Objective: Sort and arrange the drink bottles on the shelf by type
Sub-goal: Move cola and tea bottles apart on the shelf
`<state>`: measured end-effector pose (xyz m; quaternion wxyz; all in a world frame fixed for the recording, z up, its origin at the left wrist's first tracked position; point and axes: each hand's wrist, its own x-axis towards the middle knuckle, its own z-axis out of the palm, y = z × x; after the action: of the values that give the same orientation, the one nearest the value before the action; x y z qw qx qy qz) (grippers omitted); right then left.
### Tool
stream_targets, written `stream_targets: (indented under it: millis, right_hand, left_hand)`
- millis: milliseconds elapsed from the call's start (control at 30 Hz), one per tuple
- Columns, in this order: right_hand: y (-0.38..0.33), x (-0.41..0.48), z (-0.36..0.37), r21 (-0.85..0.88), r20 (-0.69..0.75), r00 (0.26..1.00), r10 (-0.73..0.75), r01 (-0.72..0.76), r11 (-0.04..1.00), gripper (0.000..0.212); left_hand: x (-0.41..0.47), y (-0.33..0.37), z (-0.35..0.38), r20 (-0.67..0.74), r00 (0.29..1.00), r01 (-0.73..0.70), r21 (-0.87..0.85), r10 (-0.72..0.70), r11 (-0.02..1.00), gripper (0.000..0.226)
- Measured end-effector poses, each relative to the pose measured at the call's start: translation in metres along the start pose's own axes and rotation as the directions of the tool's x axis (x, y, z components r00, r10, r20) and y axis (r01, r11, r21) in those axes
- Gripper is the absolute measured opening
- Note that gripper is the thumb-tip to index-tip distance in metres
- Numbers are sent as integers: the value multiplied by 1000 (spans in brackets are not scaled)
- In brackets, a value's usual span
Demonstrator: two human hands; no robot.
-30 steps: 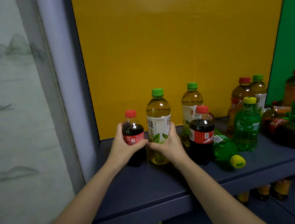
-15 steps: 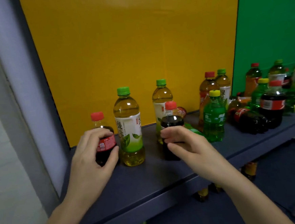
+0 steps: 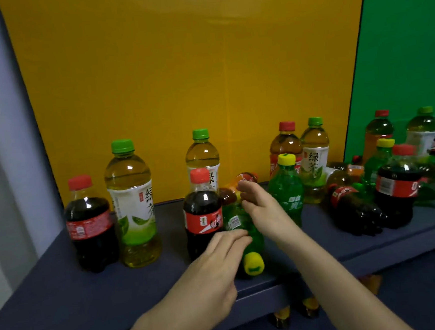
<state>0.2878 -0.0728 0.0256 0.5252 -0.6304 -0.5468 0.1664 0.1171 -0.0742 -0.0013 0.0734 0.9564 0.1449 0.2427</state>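
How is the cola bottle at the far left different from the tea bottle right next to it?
The cola bottle is dark with a red cap and red label; the tea bottle is pale yellow with a green cap and white label. The tea bottle is taller than the cola bottle. Both stand upright on the shelf.
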Motion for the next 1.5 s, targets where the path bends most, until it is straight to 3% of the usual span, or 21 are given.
stream_targets:
  millis: [200,533,733,833,1000,1233,1400,1500]
  right_hand:
    - [15,43,5,55,24,995,94,-95,994,47]
    - [44,96,6,104,-45,935,352,-346,932,43]
    - [63,117,22,26,-53,885,462,-461,887,71]
    - [76,135,30,-23,-77,865,495,-498,867,98]
    - [47,130,26,-130,-163,821,546,-567,813,118]
    - [47,141,20,-67,-160,784,600,-615,786,105]
    - [47,136,10,28,-167,821,546,-550,835,87]
    - [43,132,10,78,-181,862,473,-467,881,90]
  left_hand:
    - [34,7,11,45,990,124,203,-136,971,84]
    - [68,-8,10,170,985,-41,362,-23,931,80]
    - [61,-17,1,142,988,-110,381,59,918,76]
    - [57,-19,-1,152,984,-142,394,88,908,77]
    - [50,-25,-5,146,982,-162,363,116,918,76]
    - [49,-24,-12,31,997,-78,188,73,979,66]
    - [51,-18,-10,-3,999,33,59,-33,998,72]
    - [53,-16,-9,-51,995,89,-13,-89,996,70]
